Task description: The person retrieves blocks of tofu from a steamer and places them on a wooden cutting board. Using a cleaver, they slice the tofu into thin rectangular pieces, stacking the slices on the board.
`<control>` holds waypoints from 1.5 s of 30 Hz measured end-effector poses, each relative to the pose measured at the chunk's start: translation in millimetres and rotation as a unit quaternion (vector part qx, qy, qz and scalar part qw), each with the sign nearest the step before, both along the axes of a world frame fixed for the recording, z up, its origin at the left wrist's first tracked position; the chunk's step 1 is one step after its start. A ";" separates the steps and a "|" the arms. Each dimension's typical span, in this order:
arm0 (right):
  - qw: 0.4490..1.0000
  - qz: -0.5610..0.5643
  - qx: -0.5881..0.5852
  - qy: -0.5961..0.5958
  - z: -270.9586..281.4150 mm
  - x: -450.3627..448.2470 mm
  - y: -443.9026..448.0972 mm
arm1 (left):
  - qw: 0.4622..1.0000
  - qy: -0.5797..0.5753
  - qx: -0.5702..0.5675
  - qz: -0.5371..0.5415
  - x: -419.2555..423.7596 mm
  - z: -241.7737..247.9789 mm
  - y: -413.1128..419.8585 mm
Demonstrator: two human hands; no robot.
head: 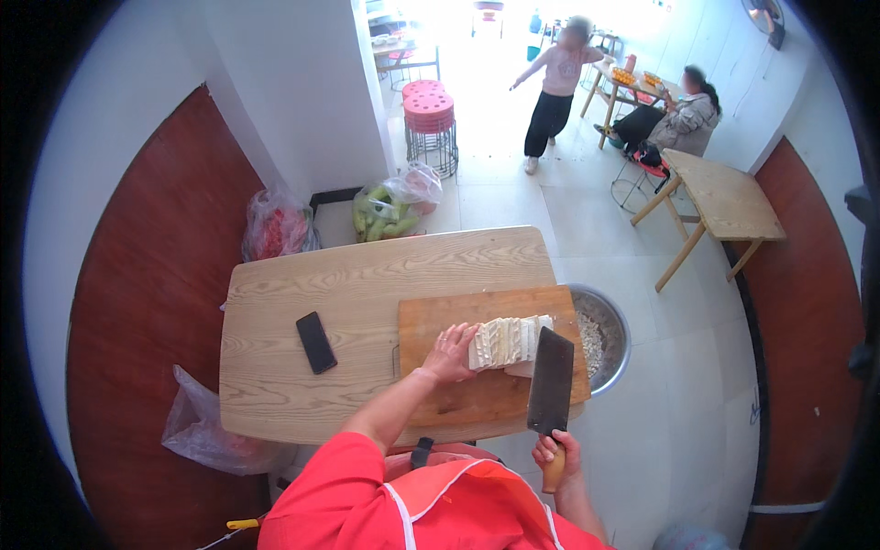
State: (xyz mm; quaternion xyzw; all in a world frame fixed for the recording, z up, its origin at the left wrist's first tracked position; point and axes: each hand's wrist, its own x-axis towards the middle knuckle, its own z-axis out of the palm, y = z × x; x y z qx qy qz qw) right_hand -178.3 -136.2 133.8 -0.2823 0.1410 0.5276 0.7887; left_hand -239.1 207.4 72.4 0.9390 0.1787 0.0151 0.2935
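Note:
White slabs of food point(505, 342), perhaps tofu, stand packed in a row on a wooden cutting board point(454, 405). My left hand point(452, 352) rests against the left end of the row. In my right hand point(558, 455) is the wooden handle of a cleaver point(551, 381), its broad dark blade over the right part of the board, beside the right end of the row. Another white piece lies partly hidden under the row's right end, by the blade. Past the board's right edge, a metal basin point(622, 344) holds small pale pieces, below table height.
The board lies on a wooden table point(275, 405) with a black phone point(316, 342). Plastic bags point(275, 227) and a bag of green vegetables point(385, 213) are behind it. Farther off are stacked red stools point(430, 110), another table point(729, 192), a standing person point(560, 75) and a seated person point(687, 124).

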 end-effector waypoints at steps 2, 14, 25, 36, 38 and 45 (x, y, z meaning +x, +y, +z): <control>1.000 0.019 0.008 -0.023 5.8 2.8 2.1 | 0.999 -0.002 0.013 0.033 -6.9 -1.7 -7.1; 0.983 0.145 0.007 -0.116 30.2 -7.6 11.6 | 0.905 -0.032 0.074 0.419 -334.4 -19.3 -14.9; 0.940 0.259 -0.103 -0.195 66.1 -83.5 73.9 | 0.529 -0.104 0.240 0.807 -719.5 50.2 -186.5; 0.850 0.450 -0.067 -0.266 78.8 -242.0 196.8 | 0.219 0.032 0.288 0.932 -946.9 80.5 -439.9; 0.843 0.464 -0.065 -0.263 81.2 -262.6 208.4 | 0.068 -0.027 0.171 0.983 -997.0 53.6 -492.1; 0.835 0.468 -0.056 -0.282 94.1 -300.3 212.0 | -0.001 -0.123 0.099 0.987 -1078.9 7.3 -518.2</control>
